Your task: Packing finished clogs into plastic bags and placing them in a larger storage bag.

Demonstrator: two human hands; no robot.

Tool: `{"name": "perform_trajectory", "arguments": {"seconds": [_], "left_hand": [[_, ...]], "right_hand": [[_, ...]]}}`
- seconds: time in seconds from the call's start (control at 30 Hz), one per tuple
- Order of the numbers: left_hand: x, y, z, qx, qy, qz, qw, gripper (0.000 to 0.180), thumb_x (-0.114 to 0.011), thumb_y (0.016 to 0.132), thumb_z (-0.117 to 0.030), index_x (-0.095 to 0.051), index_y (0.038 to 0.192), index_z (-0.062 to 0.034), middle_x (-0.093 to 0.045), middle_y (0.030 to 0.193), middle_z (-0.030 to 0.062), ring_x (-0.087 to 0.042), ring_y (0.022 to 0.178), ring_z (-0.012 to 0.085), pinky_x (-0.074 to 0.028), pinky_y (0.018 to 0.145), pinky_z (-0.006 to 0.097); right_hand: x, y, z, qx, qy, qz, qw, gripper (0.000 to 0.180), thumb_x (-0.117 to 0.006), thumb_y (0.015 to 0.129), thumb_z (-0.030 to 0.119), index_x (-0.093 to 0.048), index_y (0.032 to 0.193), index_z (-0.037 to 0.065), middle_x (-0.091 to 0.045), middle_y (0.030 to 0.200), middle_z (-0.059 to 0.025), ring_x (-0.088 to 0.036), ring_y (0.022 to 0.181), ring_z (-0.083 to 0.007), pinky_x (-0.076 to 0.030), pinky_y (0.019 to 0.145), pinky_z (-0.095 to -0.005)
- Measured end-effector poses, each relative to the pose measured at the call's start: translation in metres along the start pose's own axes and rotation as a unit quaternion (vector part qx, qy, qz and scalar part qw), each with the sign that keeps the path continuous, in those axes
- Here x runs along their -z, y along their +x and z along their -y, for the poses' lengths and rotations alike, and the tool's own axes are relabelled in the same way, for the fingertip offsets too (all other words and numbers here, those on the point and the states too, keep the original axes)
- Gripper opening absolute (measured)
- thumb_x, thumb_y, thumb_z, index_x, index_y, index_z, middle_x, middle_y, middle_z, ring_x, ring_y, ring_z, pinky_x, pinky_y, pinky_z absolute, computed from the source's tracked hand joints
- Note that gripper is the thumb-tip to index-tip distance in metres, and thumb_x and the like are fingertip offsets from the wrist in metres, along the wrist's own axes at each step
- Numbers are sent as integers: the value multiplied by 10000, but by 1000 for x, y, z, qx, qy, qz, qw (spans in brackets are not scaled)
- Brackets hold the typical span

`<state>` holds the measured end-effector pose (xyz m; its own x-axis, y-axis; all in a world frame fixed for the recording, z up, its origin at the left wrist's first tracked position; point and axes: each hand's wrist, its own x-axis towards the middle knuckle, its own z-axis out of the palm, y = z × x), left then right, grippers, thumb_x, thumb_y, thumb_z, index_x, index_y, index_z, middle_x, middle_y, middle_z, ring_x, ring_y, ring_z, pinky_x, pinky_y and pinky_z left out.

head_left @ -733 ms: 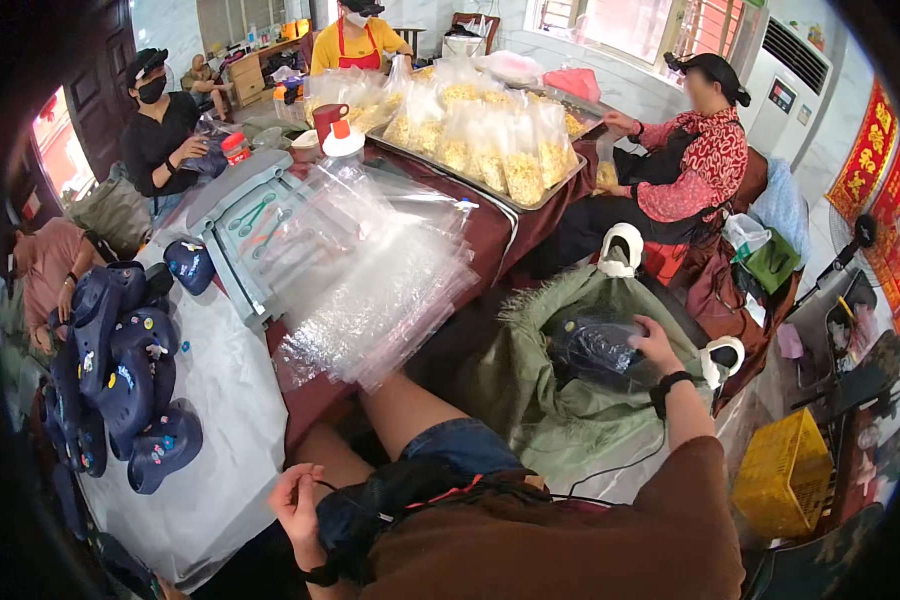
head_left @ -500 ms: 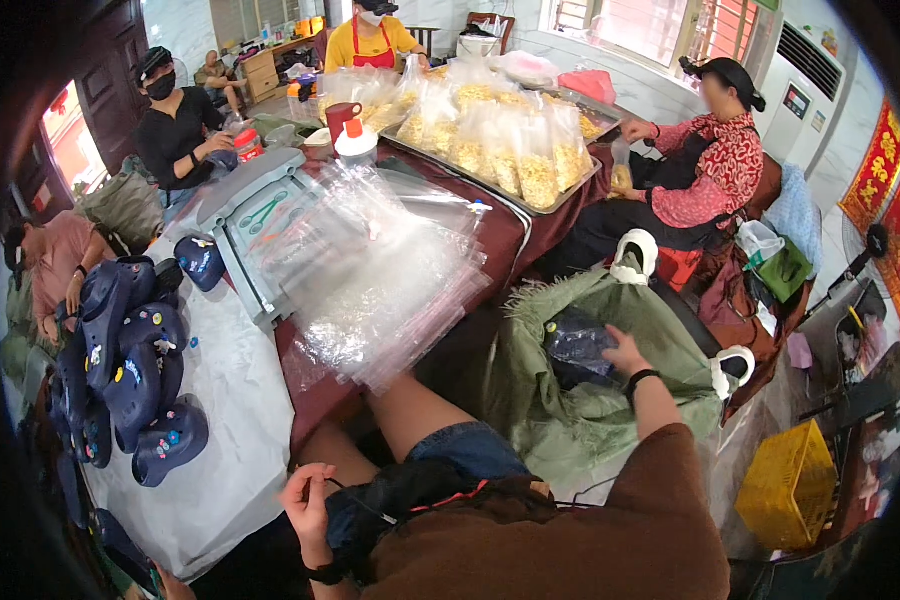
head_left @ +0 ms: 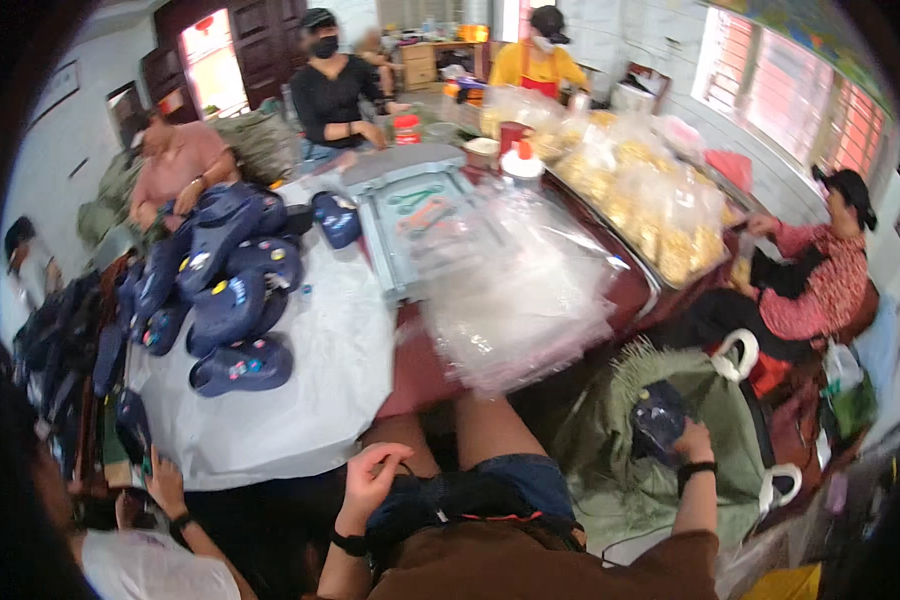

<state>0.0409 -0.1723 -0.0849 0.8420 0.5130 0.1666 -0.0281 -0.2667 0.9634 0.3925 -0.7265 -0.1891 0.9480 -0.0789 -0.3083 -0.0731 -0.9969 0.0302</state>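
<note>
My right hand reaches down into a large green sack with white handles at my right. Its fingers are closed on a dark blue bagged shoe inside the sack. My left hand hovers above my left thigh, next to my dark shorts, with its fingers loosely curled and nothing in it. In front of my knees lies a heap of clear plastic bags on the dark red table.
Dark blue clogs are piled on a white sheet at the left. A grey tray holds tools behind the bags. Bagged yellow goods fill the far right. Several people sit around the table; another person's hand is at lower left.
The view has swung to the left, so the clogs sit nearer the middle. My right hand stays in the sack on the shoe. My left hand has risen a little.
</note>
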Motion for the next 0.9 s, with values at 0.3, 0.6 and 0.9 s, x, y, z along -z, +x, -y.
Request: {"name": "perform_trajectory", "arguments": {"seconds": [0.3,0.6,0.9], "left_hand": [[35,7,-8,-58,152,-53,985,151,-637,923,-51,-725,1046,-44,-737,1017,97,-687,945,237,-540,826,336],[176,57,1,-44,367,-339,865,369,-732,773,-90,-651,1126,-19,-667,1130,170,-616,1085,369,-486,928,452],[50,88,-29,-114,261,-44,958,331,-729,849,-163,-665,1155,-55,-630,1244,174,-569,1177,385,-453,1007,457]], "right_hand": [[137,-116,193,447,169,-246,844,469,-725,782,88,-624,1237,39,-649,1112,-197,-609,1063,-397,-506,926,-431],[158,-188,377,672,305,-266,621,248,-711,782,35,-712,1023,90,-659,1133,-115,-619,1039,-350,-512,875,-444],[281,-100,540,640,345,-401,558,298,-642,846,116,-671,1141,83,-631,1251,-169,-556,1222,-371,-437,1038,-460]]}}
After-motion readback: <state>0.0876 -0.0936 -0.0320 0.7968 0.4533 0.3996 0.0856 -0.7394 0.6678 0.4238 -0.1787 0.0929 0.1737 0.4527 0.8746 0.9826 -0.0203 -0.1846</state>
